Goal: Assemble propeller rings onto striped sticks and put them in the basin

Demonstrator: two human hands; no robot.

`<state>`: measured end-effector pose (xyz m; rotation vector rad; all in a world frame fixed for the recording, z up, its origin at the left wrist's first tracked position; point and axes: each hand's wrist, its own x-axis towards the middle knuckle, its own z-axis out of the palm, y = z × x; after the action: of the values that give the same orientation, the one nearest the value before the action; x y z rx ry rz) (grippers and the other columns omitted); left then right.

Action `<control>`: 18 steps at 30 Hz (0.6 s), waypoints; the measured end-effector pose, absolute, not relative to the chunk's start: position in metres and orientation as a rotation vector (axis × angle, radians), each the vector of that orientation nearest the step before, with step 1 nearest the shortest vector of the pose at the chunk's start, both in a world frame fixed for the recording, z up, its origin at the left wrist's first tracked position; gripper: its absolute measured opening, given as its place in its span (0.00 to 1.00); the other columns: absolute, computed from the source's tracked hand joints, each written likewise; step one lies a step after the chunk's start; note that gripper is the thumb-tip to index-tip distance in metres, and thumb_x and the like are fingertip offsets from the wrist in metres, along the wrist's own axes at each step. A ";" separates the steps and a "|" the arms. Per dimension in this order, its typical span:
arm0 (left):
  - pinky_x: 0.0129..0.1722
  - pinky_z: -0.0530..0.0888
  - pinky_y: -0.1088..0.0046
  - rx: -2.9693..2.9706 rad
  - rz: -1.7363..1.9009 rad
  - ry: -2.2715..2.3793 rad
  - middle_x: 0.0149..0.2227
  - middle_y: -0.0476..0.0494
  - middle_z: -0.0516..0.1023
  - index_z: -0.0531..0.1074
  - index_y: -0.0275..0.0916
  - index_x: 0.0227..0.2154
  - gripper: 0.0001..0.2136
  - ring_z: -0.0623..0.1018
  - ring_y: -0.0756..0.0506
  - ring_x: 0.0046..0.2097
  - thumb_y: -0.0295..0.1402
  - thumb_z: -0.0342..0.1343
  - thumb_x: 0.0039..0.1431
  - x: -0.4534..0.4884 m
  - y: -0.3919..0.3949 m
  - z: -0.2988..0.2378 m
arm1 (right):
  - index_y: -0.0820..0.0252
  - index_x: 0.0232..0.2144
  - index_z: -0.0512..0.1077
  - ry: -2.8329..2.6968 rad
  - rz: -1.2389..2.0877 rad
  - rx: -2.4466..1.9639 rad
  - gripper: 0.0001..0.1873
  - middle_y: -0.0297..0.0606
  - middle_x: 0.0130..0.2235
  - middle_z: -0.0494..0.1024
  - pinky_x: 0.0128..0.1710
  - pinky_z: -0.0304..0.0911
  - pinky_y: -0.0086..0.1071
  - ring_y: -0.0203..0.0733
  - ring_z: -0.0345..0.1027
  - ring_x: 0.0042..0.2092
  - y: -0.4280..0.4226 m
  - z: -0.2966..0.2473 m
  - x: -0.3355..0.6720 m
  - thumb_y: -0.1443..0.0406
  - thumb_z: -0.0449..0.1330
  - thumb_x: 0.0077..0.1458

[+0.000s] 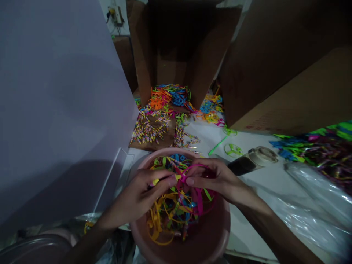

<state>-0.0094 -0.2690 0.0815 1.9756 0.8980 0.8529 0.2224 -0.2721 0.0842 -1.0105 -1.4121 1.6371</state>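
My left hand (139,196) and my right hand (217,179) meet over a pink plastic basin (209,242) filled with several coloured plastic propeller rings and sticks. The left fingers pinch a thin yellow-tipped stick (156,181). My right hand's fingers are closed on a magenta ring (192,183) with a propeller blade inside it. The stick's tip touches the ring's hub between the two hands. Yellow, orange and blue rings lie tangled below them in the basin.
A tall grey panel (55,102) stands at the left. Open cardboard boxes (178,47) stand behind, with stacked coloured rings (169,96) and small sticks (150,130) on the table. A bottle (251,159) lies at the right, near clear plastic bags (316,198) and more coloured parts (324,146).
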 end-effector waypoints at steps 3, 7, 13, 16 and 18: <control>0.25 0.76 0.73 1.935 0.781 0.865 0.28 0.45 0.82 0.83 0.48 0.41 0.11 0.80 0.45 0.28 0.35 0.54 0.67 -0.010 -0.267 0.086 | 0.58 0.33 0.81 -1.461 1.676 -1.026 0.06 0.35 0.30 0.84 0.29 0.74 0.29 0.38 0.78 0.30 -0.273 0.087 0.224 0.61 0.69 0.55; 0.31 0.76 0.72 1.933 0.605 0.797 0.30 0.45 0.83 0.83 0.46 0.36 0.13 0.80 0.45 0.32 0.37 0.52 0.69 -0.012 -0.262 0.089 | 0.58 0.34 0.81 -1.508 1.738 -1.013 0.07 0.36 0.29 0.85 0.27 0.74 0.31 0.40 0.79 0.27 -0.274 0.089 0.225 0.60 0.66 0.57; 0.21 0.69 0.76 1.996 0.286 0.754 0.21 0.49 0.75 0.80 0.43 0.27 0.18 0.73 0.48 0.23 0.39 0.48 0.70 -0.020 -0.250 0.099 | 0.55 0.33 0.82 -1.764 1.565 -1.034 0.05 0.33 0.27 0.84 0.27 0.72 0.30 0.40 0.79 0.28 -0.274 0.085 0.224 0.63 0.65 0.58; 0.19 0.69 0.77 2.107 0.314 0.733 0.17 0.51 0.72 0.78 0.45 0.21 0.17 0.72 0.49 0.19 0.37 0.55 0.66 -0.022 -0.244 0.105 | 0.54 0.35 0.81 -1.844 1.507 -1.033 0.04 0.33 0.28 0.84 0.28 0.73 0.30 0.40 0.80 0.29 -0.274 0.085 0.222 0.64 0.64 0.59; 0.17 0.70 0.75 2.137 0.488 0.798 0.16 0.51 0.71 0.76 0.45 0.17 0.15 0.71 0.48 0.18 0.39 0.63 0.59 -0.023 -0.242 0.106 | 0.54 0.34 0.80 -1.786 1.562 -1.045 0.04 0.33 0.29 0.84 0.27 0.72 0.31 0.40 0.79 0.28 -0.274 0.085 0.219 0.64 0.64 0.59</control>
<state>-0.0230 -0.2423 0.1059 2.1367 0.7978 0.4878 0.2190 -0.2742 0.0851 -1.0450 -1.7861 1.5619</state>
